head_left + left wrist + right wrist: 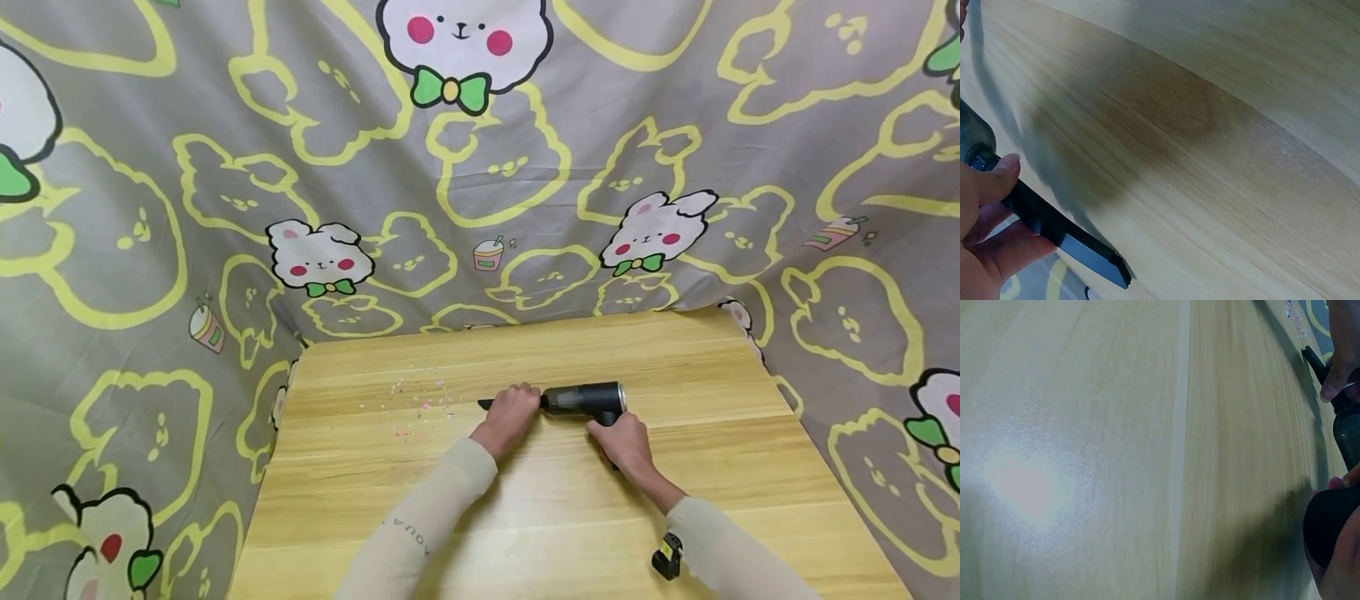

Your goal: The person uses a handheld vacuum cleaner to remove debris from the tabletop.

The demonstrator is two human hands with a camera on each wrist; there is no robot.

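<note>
1. In the head view, your left hand (513, 412) hides the middle of the nozzle (485, 404) on the handheld vacuum (583, 399).
2. Your right hand (627, 442) covers much of its handle (608, 417).
3. Scraps (427, 405) ahead of it are too small to identify.
4. Your left wrist view cuts off the vacuum's body (974, 132).

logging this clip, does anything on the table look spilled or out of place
Yes: pink and pale scraps lie scattered on the table, ahead of the nozzle. Strewn loosely in no order, they look spilled.

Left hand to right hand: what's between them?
Head view shows the handheld vacuum body between left hand and right hand, its translucent section nearer the left.
</note>
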